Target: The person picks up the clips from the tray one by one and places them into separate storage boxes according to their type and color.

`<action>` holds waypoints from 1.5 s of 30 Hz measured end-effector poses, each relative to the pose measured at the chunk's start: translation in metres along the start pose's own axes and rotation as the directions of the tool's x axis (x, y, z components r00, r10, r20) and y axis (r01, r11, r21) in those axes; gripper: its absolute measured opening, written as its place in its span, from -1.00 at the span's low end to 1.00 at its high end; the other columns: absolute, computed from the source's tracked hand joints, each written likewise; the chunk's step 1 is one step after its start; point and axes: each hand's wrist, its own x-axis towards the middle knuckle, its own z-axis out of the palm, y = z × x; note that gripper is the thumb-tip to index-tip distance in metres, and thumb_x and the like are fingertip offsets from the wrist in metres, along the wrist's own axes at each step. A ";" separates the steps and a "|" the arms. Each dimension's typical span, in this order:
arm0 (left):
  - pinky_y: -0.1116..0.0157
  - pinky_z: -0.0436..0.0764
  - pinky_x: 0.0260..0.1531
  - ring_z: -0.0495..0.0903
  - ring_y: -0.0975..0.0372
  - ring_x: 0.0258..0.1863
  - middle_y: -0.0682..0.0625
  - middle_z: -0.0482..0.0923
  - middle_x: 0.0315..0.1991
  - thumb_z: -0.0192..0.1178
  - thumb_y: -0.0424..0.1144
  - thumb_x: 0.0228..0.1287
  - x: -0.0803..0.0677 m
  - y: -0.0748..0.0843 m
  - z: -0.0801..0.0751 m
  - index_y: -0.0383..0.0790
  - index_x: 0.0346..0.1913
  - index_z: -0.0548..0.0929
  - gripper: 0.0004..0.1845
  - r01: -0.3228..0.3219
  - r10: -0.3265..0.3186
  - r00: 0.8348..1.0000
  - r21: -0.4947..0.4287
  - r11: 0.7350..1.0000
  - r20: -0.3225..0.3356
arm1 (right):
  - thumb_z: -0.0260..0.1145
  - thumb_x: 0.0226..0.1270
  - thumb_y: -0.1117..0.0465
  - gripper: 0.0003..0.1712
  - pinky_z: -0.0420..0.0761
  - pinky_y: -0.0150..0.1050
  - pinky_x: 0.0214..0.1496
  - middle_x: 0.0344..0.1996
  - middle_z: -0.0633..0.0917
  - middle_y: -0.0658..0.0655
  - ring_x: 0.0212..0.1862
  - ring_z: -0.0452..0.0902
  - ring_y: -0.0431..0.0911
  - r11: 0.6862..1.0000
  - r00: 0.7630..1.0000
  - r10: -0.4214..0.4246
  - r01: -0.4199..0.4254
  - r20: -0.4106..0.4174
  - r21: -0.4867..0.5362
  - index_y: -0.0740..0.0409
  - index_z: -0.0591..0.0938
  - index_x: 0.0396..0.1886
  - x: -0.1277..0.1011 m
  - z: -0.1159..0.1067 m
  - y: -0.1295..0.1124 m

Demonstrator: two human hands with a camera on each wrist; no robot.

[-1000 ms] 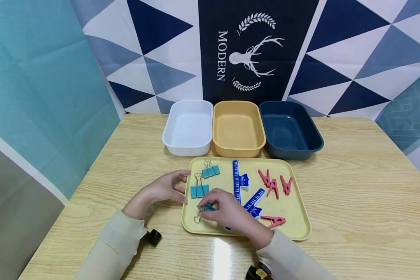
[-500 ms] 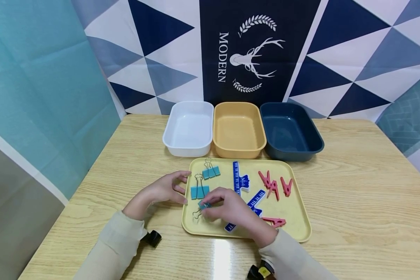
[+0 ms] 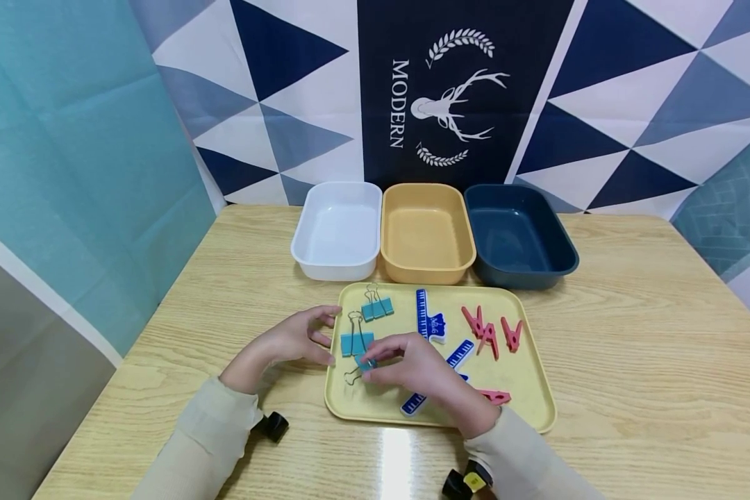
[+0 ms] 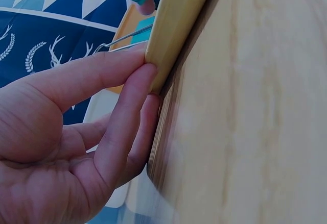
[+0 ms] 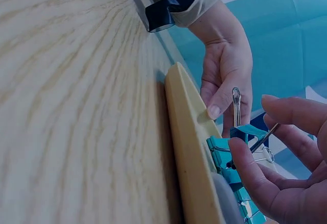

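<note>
Over the yellow tray, a teal binder clip is pinched in the right hand, fingers clamped on it. The tray's left rim is touched by the straight-fingered left hand. Nothing yet lies in the white bin; all else remains unsorted.

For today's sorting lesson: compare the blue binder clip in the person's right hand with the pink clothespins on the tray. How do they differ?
The binder clip is blue with wire handles; the clothespins are pink with none. The right hand pinches the binder clip, while the clothespins lie untouched. Both sit over the yellow tray.
</note>
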 end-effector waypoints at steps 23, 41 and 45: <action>0.24 0.62 -0.23 0.50 0.06 -0.13 -0.24 0.27 0.11 0.40 -0.54 -0.12 -0.001 0.002 0.001 -0.31 0.38 0.18 -0.07 0.004 -0.004 1.000 -0.004 1.000 0.002 | 0.49 -0.03 0.31 -0.70 0.59 -0.24 -0.17 -0.13 0.63 0.14 -0.08 0.51 -0.02 0.985 0.998 0.040 -0.032 -0.046 0.171 0.30 0.71 -0.24 0.005 -0.014 -0.006; 0.24 0.62 -0.24 0.49 0.06 -0.13 -0.24 0.26 0.12 0.39 -0.56 -0.12 0.000 0.001 0.000 -0.31 0.38 0.17 -0.07 -0.002 0.002 1.000 -0.017 1.000 0.008 | 0.45 0.01 0.33 -0.65 0.58 -0.20 -0.09 -0.23 0.66 0.13 -0.08 0.51 -0.02 0.971 0.995 0.074 -0.055 -0.073 0.233 0.31 0.67 -0.14 0.015 -0.022 -0.009; 0.24 0.62 -0.24 0.49 0.06 -0.13 -0.25 0.26 0.12 0.38 -0.56 -0.11 0.000 0.000 0.000 -0.31 0.38 0.17 -0.07 0.001 -0.001 1.000 -0.017 1.000 0.007 | 0.40 0.06 0.41 -0.67 0.62 -0.16 -0.12 -0.23 0.66 0.18 -0.15 0.56 -0.05 0.962 0.995 0.067 -0.047 -0.067 0.267 0.38 0.64 -0.11 0.018 -0.022 -0.010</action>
